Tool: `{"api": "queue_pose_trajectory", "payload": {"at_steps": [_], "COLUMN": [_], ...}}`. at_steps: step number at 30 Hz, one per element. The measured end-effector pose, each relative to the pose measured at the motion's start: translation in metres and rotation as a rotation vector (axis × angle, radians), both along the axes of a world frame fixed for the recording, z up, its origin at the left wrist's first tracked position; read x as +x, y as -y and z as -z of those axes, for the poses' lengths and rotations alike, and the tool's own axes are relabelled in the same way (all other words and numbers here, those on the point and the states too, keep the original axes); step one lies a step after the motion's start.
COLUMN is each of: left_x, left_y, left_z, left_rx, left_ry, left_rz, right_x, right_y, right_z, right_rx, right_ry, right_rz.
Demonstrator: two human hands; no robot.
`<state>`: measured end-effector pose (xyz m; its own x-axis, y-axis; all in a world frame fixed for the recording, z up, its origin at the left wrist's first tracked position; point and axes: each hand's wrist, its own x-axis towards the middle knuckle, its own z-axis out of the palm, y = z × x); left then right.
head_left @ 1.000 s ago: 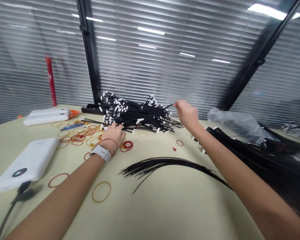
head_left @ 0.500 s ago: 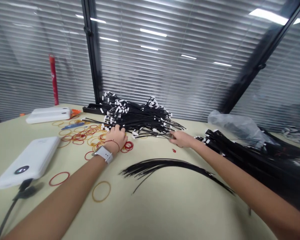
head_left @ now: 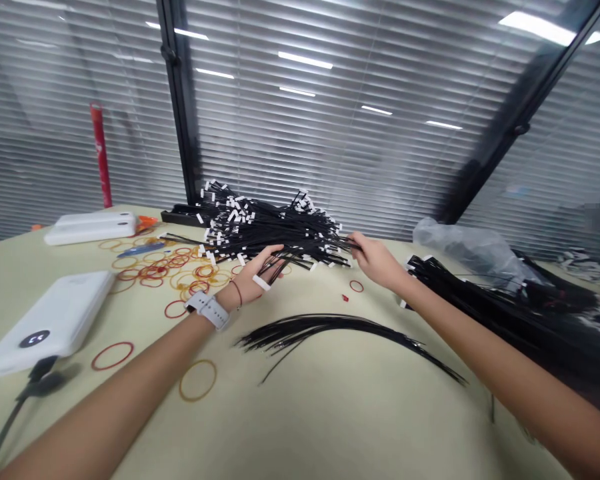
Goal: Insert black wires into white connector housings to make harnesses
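A heap of thin black cables with white end tags (head_left: 270,230) lies at the far middle of the pale table (head_left: 330,413). My left hand (head_left: 255,279), with a white watch on its wrist, is turned palm up under the heap's near edge, and a few cables with a white tag lie across its curled fingers. My right hand (head_left: 377,259) is pinched on cable ends at the heap's right side. Nearer to me a loose fan of black cables (head_left: 330,330) lies flat on the table.
Red and orange rubber bands (head_left: 170,270) are scattered at the left. Two white devices (head_left: 50,320) (head_left: 93,227) lie at the left, one with a dark cord. A second black cable pile (head_left: 505,307) and a clear plastic bag (head_left: 460,243) sit at the right. A red tube (head_left: 100,163) stands by the window blinds.
My left hand has turned palm up and lifted a few cables off the heap's edge. My right hand rose from the table to the heap's right side.
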<state>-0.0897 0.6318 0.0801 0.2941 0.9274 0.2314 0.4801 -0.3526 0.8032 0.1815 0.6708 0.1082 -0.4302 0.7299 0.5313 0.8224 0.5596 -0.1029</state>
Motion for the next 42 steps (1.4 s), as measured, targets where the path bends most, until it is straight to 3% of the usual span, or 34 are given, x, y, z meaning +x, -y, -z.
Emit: {"api": "queue_pose_trajectory", "payload": {"at_steps": [5,8,11,15,18,20,23,26,30,37,42], "left_x": [-0.004,-0.021,-0.029,-0.024,-0.018,-0.015,-0.009,-0.002,0.004,0.012,0.012], "left_y": [0.008,0.002,-0.002,0.001,0.010,0.017,0.027,0.038,0.052,0.064,0.065], "left_z": [-0.009,-0.015,-0.015,-0.003,0.003,0.004,0.006,0.011,0.015,0.010,0.008], "left_rx": [-0.316,-0.439,-0.495,-0.485,-0.464,-0.445,-0.405,-0.385,-0.398,-0.454,-0.271], "left_ry": [0.222,0.269,0.260,0.194,0.145,0.124,0.104,0.059,0.038,0.096,0.078], "left_rz": [0.152,0.162,0.107,0.000,0.010,0.038,0.071,0.097,0.128,0.197,0.033], "right_x": [0.018,0.029,0.032,0.011,-0.022,-0.046,-0.066,-0.064,-0.046,-0.035,-0.036], "right_y": [0.006,0.016,0.028,0.050,0.076,0.090,0.100,0.099,0.099,0.101,0.104], "right_z": [0.029,0.045,0.049,0.032,0.024,0.029,0.044,0.055,0.056,0.062,0.062], "right_rx": [-0.052,-0.092,-0.132,-0.099,-0.102,-0.168,-0.144,-0.172,-0.233,-0.273,-0.285], "right_ry": [0.029,0.063,0.108,0.121,0.144,0.260,0.321,0.282,0.229,0.121,-0.135], "right_rz": [0.015,-0.017,-0.059,-0.092,-0.206,-0.410,-0.428,-0.390,-0.367,-0.370,-0.415]}}
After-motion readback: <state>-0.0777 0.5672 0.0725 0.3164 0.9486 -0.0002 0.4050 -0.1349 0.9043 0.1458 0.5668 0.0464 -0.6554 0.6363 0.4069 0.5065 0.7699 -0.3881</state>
